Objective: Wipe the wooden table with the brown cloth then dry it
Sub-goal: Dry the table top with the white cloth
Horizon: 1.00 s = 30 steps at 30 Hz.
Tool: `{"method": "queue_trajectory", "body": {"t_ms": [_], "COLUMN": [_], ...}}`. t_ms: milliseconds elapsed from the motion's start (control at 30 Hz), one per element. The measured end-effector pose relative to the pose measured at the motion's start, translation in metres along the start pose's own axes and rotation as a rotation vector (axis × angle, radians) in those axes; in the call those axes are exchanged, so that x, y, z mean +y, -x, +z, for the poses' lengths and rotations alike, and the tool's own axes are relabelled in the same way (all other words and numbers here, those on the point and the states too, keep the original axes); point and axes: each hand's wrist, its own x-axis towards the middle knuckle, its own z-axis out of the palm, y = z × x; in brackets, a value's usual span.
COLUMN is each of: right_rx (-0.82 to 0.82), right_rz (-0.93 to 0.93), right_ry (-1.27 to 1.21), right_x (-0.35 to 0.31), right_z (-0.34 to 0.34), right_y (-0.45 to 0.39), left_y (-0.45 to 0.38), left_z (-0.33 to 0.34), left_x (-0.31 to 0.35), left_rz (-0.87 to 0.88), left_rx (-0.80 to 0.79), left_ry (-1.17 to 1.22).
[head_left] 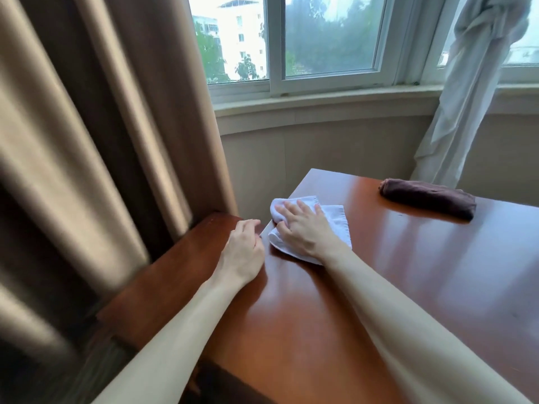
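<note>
The brown cloth lies rolled into a log on the table, well to the right of the white towel and nearer the far edge, with neither hand on it. Its long axis runs roughly left to right, the right end angled a little toward the person. It looks soft, light and limp, so it would likely unroll if lifted by one end; pinching it across the middle seems the safer hold. The right hand presses flat on the white towel near the table's far left corner, fingers spread, its grip open rather than closed around the fabric. The left hand rests just beside the towel at the table's left edge, fingers loosely curled and holding nothing. Judging by this, the drying pass is under way
</note>
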Motion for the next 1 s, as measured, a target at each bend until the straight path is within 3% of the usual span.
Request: {"method": "queue_trajectory", "body": {"t_ms": [300, 467, 533, 633, 667, 867, 1000], "right_rx": [-0.014, 0.048, 0.051, 0.024, 0.032, 0.061, 0.050], "right_rz": [-0.263, -0.572, -0.518, -0.143, -0.102, -0.438, -0.176], "right_ry": [0.046, -0.037, 0.084, 0.091, 0.065, -0.053, 0.002], "right_x": [-0.137, -0.160, -0.142, -0.129, -0.134, -0.136, -0.114], "right_z": [0.003, 0.017, 0.004, -0.006, -0.001, 0.017, -0.002], "right_y": [0.123, 0.167, 0.144, 0.112, 0.111, 0.153, 0.109], "left_y": [0.091, 0.123, 0.133, 0.146, 0.147, 0.116, 0.108], "left_z": [-0.063, -0.076, -0.078, -0.083, -0.086, -0.078, -0.057], "left_x": [-0.062, -0.066, -0.065, -0.070, -0.073, -0.067, -0.057], "left_rz": [-0.074, -0.095, -0.060, -0.034, -0.031, -0.107, -0.118], "left_rx": [0.036, 0.076, 0.093, 0.110, 0.119, 0.061, 0.009], "left_ry": [0.012, 0.143, 0.135, 0.105, 0.098, 0.177, 0.176]}}
